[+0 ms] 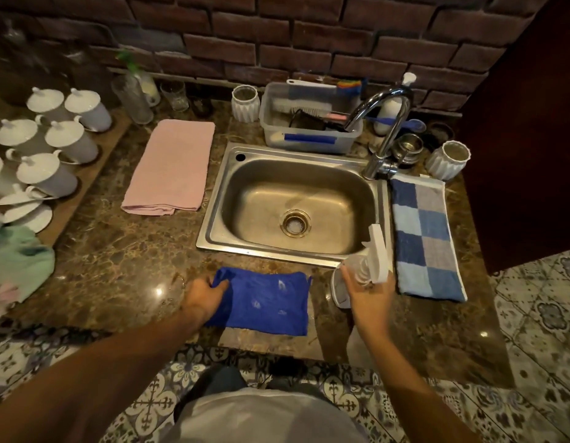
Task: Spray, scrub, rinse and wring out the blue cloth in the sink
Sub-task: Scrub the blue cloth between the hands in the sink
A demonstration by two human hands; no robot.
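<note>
While the blue cloth (261, 302) is lying flat on the table (117, 251) just in front of the sink (296, 206), not yet in the basin, the left hand (204, 297) is gripping its upper left corner, fingers curled and bunching the fabric there. A few pale wet-looking spots are showing on the cloth's middle. The right hand (370, 294) is holding a clear spray bottle (365, 266) with a white trigger head just right of the cloth, fingers wrapping loosely round the bottle body; how tight the hold is I cannot tell. The nozzle is pointing up and away, toward the sink's right rim. The sink basin is sitting bare with its drain (295, 222) showing, and the chrome tap (384, 129) is arching over the back right corner. A pink towel (172, 169) is lying folded left of the sink, a blue checked towel (426, 238) right of it. A clear tub (309, 118) with brushes is standing behind the sink. White lidded cups (50, 139) are crowding the far left.
</note>
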